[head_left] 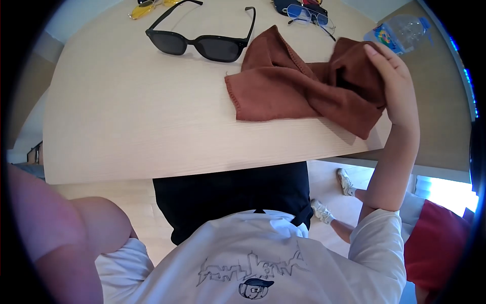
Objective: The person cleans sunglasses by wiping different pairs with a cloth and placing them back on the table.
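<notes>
A brown cloth [283, 91] with stitched edges lies crumpled on the right half of the light wooden table. At its right end my right hand [395, 76] is closed on a raised fold, and part of the fingers is hidden behind the fabric. Left of the cloth, black-framed sunglasses [195, 44] stand with their temples unfolded and dark lenses towards me. My left arm [86, 223] is bent and raised at the left edge, and its hand lies outside the view.
Beyond the right hand lies a clear plastic bottle [405, 31] with a blue cap. Glasses with thin frames [306, 15] sit at the back, and yellow-lensed glasses [144, 9] at the back left. Another person's legs and white shoes [324, 211] show below the wooden table [126, 126].
</notes>
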Tool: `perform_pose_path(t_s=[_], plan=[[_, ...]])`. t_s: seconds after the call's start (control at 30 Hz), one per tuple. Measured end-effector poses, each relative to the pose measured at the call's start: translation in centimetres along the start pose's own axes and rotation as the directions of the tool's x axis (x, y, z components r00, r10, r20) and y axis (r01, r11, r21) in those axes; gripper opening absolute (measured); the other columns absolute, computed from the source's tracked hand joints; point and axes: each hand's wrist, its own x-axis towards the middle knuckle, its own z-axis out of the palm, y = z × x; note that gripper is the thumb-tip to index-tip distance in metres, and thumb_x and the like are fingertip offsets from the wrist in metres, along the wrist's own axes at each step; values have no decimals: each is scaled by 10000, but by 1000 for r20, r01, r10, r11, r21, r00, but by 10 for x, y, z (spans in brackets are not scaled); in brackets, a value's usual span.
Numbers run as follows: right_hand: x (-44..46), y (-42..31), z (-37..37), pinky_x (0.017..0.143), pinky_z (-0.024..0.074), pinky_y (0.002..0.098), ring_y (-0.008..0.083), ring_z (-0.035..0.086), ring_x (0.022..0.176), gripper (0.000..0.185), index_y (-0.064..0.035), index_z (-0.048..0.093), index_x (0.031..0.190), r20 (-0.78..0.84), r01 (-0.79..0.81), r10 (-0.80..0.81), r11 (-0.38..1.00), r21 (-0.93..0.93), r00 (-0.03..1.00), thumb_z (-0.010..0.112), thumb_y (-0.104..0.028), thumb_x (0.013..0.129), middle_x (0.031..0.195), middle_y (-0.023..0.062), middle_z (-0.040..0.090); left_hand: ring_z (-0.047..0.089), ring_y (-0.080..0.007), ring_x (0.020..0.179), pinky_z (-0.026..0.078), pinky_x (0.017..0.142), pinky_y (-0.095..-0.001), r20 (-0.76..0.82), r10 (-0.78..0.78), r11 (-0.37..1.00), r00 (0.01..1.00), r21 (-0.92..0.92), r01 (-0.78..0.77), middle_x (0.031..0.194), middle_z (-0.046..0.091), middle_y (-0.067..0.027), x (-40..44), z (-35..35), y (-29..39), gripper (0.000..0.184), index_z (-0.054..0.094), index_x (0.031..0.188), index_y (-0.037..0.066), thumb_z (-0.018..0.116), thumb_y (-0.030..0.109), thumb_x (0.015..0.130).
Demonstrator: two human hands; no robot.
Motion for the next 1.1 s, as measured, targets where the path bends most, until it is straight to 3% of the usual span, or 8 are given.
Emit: perform_pose_path(t_s=[0.33,0.47,0.57,0.6,0.63,0.73,0.83,1.1], plan=[[-7,20,-29,965,488,284,142,619,1098,374,-16,578,1299,196,-9,-109,854,521,974,604,-217,985,1207,73,653,590,-124,845,449,799,-271,-26,-448,733,894,561,384,1207,660,-136,26,24,-66,462,605,1288,31,640,-29,831],[-6,31,-32,973,493,316,160,625,1105,365,-9,564,1304,211,25,-146,873,488,967,596,-180,984,1220,70,650,615,-188,939,486,839,-328,213,-466,557,859,825,98,1146,681,-91,12,37,-104,445,603,1303,48,663,24,863],[0,34,-34,966,492,327,186,635,1091,358,-26,562,1308,318,11,-113,953,304,941,591,-178,986,1208,74,660,609,-252,1003,500,867,-372,338,-439,437,832,890,-131,1087,674,-106,13,47,-120,366,625,1247,45,666,56,883],[-7,30,-29,947,494,329,196,640,1069,355,-39,566,1306,141,117,-86,967,-227,986,592,-181,982,1194,81,665,601,-284,1028,504,882,-393,348,-480,364,805,914,-178,1056,669,-119,15,48,-123,317,647,1200,47,670,65,885],[-10,26,-22,929,496,332,206,645,1047,351,-53,571,1304,-35,85,-153,709,-700,988,594,-184,978,1180,89,669,601,-284,1028,504,882,-393,352,-482,362,802,914,-183,1056,669,-119,17,46,-126,317,647,1200,47,670,65,885],[-5,43,-16,885,497,336,214,639,983,285,-56,637,1214,125,489,-679,375,-788,723,588,-197,972,1144,103,676,601,-293,1002,504,882,-405,397,-560,342,727,910,-233,998,668,-107,23,42,-132,234,680,1092,49,678,29,859],[-30,24,0,886,496,341,212,630,988,237,-27,695,1096,500,459,-265,830,-317,825,584,-189,963,1119,115,686,614,-293,970,516,860,-374,431,-494,394,755,885,-247,911,640,-92,22,51,-124,199,687,1011,43,681,-29,826],[-8,-7,23,878,475,273,137,601,958,278,-12,699,1162,617,130,-129,991,44,776,545,-150,976,1027,67,683,666,-172,1008,526,904,-277,218,-172,886,961,461,53,1083,666,-106,52,64,-115,166,632,1135,20,609,-6,972]])
